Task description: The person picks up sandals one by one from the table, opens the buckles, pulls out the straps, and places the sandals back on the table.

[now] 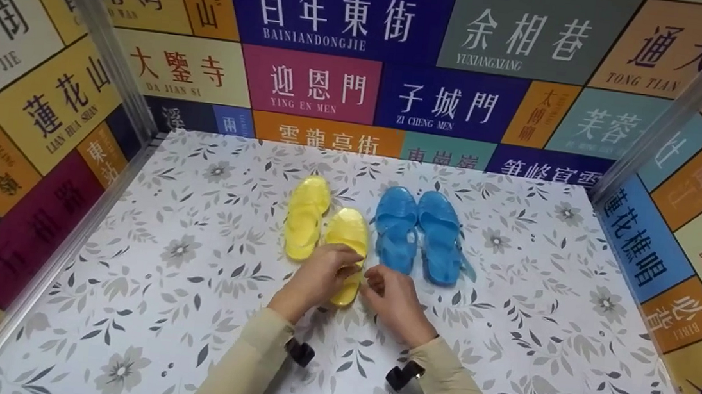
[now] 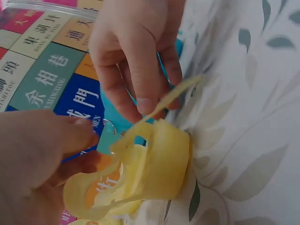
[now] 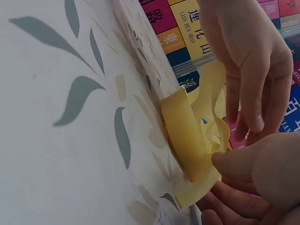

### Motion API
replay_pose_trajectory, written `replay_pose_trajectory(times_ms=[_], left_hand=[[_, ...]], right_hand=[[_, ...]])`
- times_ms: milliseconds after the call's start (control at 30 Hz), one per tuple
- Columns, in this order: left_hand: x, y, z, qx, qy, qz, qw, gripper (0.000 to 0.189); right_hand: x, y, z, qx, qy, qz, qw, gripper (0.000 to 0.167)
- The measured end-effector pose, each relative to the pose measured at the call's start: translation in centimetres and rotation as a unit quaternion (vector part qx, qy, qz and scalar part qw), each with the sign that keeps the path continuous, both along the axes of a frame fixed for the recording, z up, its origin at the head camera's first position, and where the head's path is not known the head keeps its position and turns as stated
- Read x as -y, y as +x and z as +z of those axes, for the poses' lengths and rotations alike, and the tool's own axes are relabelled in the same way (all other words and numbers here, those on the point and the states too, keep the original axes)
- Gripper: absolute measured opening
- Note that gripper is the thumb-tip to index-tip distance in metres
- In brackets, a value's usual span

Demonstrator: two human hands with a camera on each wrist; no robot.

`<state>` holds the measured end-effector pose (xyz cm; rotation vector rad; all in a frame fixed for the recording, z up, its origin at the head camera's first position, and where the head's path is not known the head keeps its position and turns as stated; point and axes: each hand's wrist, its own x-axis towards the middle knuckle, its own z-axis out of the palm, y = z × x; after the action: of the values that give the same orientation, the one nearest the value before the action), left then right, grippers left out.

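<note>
A pair of yellow plastic sandals lies at the middle of the table. My right hand [image 1: 398,297] pinches the loose ankle strap [image 3: 201,188] of the nearer yellow sandal [image 1: 348,224], thumb and fingers at the strap near the heel. Over that sandal's other side is my left hand [image 1: 320,272], its fingers loosely bent beside the looped part of the strap [image 2: 77,194] and gripping nothing visible. The other yellow sandal [image 1: 304,225] lies just left and farther back. Its toe points away from me, as does the nearer one's.
To the right of the yellow pair stand two blue sandals [image 1: 398,209], side by side, toes pointing away. The white table [image 1: 179,309] has a leaf-and-flower print. Panels covered with coloured signs [image 1: 310,84] rise behind it and at both sides.
</note>
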<state>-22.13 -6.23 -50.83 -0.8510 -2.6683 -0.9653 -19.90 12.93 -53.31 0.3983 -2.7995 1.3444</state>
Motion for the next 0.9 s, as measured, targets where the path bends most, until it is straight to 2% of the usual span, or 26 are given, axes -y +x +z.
replay_pose_trajectory(times_ms=[67,133,233,333,467,667,900], left_hand=[[-0.2,-0.5,-0.2,0.02,-0.043,-0.012,0.9988,0.019],[-0.2,-0.8,-0.3,0.032,-0.066,-0.018,0.9972,0.023],[-0.5,-0.9,-0.2,0.056,-0.079,-0.014,0.9952,0.022],[-0.8,-1.2,0.1,0.06,-0.089,-0.014,0.9941,0.019],[-1.0,-1.9,0.2,0.043,-0.09,-0.03,0.9946,0.018],[-0.7,-2.4,-0.4,0.039,-0.078,-0.055,0.9947,0.017],[-0.5,-2.3,-0.8,0.034,-0.057,-0.049,0.9966,0.02]], right_hand=[[0.2,-0.1,-0.1,0.004,0.002,0.003,1.0,0.018],[0.3,-0.2,-0.3,0.005,0.004,0.005,1.0,0.018],[0.3,-0.3,-0.4,-0.008,0.004,0.008,0.9999,0.017],[0.2,-0.3,-0.4,-0.028,0.01,0.006,0.9995,0.016],[0.1,-0.4,-0.1,-0.045,0.02,0.001,0.9988,0.015],[0.1,-0.6,0.1,-0.056,0.02,-0.001,0.9982,0.013],[0.1,-0.8,0.2,-0.114,0.03,0.011,0.993,0.008]])
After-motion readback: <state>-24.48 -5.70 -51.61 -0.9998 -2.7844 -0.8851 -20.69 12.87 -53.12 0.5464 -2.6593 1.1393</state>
